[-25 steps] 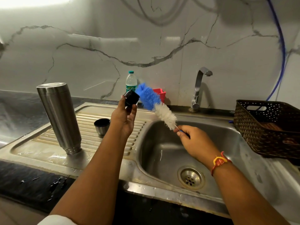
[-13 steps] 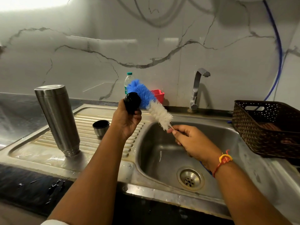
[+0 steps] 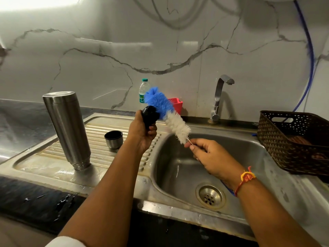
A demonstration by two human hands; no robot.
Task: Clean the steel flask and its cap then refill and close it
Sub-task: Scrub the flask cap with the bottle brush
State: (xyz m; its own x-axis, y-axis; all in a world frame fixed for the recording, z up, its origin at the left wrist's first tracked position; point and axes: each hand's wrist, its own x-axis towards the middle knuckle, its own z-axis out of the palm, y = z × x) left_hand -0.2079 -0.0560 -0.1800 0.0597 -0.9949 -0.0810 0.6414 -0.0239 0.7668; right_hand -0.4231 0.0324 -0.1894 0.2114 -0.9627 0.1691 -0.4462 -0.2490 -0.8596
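Left hand (image 3: 142,135) grip clamps round black cap (image 3: 149,115); right hand (image 3: 209,156), at its four o'clock, pinches blue-and-white bristle brush (image 3: 168,112) stem.

- Single view, worn on the head, wide-angle, looking forward and down across the front edge of the desk (image 3: 35,202).
- Facing the marble wall (image 3: 106,41) head-on, tap (image 3: 218,98) right of centre.
- Close in: left hand (image 3: 142,136) and right hand (image 3: 210,157) mid-frame, forearms entering from the bottom edge, sink (image 3: 178,166) low right.
- Straight lines of desk and wall bowed near the borders of the frame.
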